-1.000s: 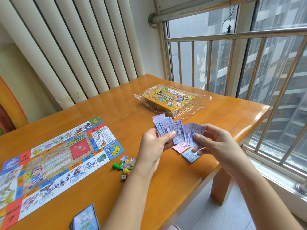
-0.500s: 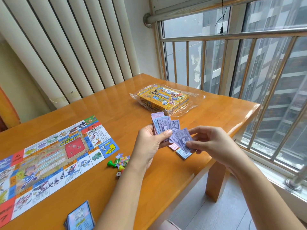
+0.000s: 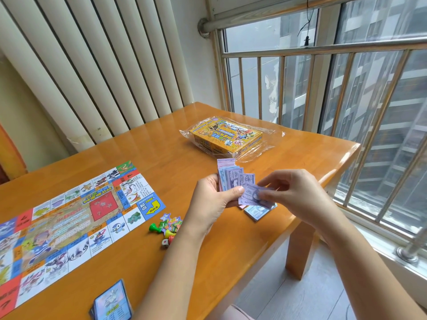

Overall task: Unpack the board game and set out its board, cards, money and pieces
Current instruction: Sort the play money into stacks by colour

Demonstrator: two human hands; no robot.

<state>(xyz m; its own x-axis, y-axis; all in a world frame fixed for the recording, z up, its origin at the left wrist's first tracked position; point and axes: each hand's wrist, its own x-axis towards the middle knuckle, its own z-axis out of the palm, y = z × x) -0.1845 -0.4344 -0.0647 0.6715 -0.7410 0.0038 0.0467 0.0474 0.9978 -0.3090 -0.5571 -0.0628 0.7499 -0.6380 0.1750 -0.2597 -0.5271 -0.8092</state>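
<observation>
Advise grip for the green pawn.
Likely pinch the green pawn across its body, coming from above and the left: it lies on its side, left flank free, with tokens crowding its right.

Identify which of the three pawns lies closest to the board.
The green pawn, nearest the board edge; the yellow pawn and red pawn lie farther from it.
</observation>
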